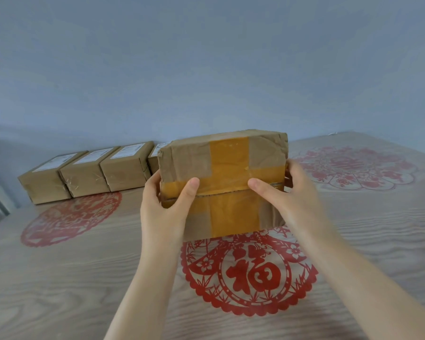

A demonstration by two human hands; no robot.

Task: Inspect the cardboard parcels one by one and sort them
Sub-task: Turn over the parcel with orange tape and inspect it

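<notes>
A worn cardboard parcel (227, 165), crossed with wide yellow-brown tape, is held up above the table at the centre of view, its taped face towards me. My left hand (166, 207) grips its left end, thumb on the front. My right hand (284, 192) grips its right end, thumb on the front too. A row of several smaller taped parcels (84, 173) with white labels on top lies at the back left against the wall; the rightmost one is partly hidden behind the held parcel.
The wood-grain table (59, 278) bears red paper-cut decals: one (249, 273) under the held parcel, one (69, 219) at the left, a faded one (353, 168) at the back right. A plain blue-grey wall (206, 69) runs behind the table.
</notes>
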